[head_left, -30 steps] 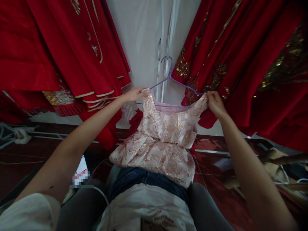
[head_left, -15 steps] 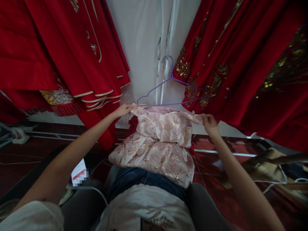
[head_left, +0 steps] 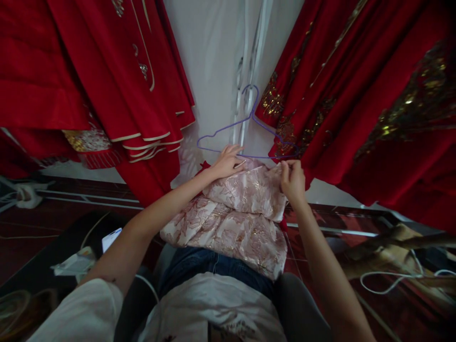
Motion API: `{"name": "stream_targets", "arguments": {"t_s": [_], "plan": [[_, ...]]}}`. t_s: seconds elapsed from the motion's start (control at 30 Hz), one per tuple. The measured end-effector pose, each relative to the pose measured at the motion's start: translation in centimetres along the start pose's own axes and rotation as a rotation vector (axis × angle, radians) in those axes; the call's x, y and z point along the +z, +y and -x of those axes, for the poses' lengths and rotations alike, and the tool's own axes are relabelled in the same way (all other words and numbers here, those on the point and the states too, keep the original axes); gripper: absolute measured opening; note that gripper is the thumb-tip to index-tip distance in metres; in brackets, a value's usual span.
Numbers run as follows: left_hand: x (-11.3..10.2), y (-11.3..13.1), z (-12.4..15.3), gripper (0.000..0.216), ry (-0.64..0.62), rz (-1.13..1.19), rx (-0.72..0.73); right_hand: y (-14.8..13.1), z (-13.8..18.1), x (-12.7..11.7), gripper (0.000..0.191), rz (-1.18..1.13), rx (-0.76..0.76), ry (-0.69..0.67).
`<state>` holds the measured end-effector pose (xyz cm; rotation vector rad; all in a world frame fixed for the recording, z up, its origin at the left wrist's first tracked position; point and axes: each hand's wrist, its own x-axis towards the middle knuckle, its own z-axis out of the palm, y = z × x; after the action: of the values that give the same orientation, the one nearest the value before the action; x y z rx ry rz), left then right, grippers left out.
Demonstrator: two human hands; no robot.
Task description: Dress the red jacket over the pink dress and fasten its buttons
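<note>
A pink and gold floral dress lies bunched over my lap and knees. My left hand rests on its upper edge with fingers closed on the fabric. My right hand pinches the same edge at the right, fingers curled round the cloth. Just above both hands hangs a purple wire hanger, bare of any garment, its hook up by the white wall. The dress's top part is folded down below the hanger's bottom bar.
Red embroidered garments hang at the left and the right. A white wall with cords is between them. White cable and brown objects lie on the dark red floor at right; papers lie at lower left.
The dress has come off the hanger and dropped onto my lap. Both hands moved down and inward, gathering its top edge. The hanger now hangs bare.
</note>
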<state>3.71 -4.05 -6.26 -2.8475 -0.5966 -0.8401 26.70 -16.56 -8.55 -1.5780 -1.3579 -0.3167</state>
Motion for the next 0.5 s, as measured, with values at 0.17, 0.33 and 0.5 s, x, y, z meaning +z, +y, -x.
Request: {"name": "stream_targets", "arguments": {"t_s": [0.17, 0.33, 0.5], "plan": [[2.9, 1.2, 0.9, 0.032, -0.037, 0.022, -0.055, 2.2, -0.2, -0.4, 0.038, -0.093, 0.186, 0.169], [0.8, 3.2, 3.0, 0.040, 0.024, 0.074, -0.033, 5.7, -0.3, -3.0, 0.040, 0.024, 0.336, 0.317], [-1.0, 3.7, 3.6, 0.041, 0.038, 0.098, 0.004, 6.6, -0.5, -4.9, 0.037, 0.039, 0.380, 0.357]]}}
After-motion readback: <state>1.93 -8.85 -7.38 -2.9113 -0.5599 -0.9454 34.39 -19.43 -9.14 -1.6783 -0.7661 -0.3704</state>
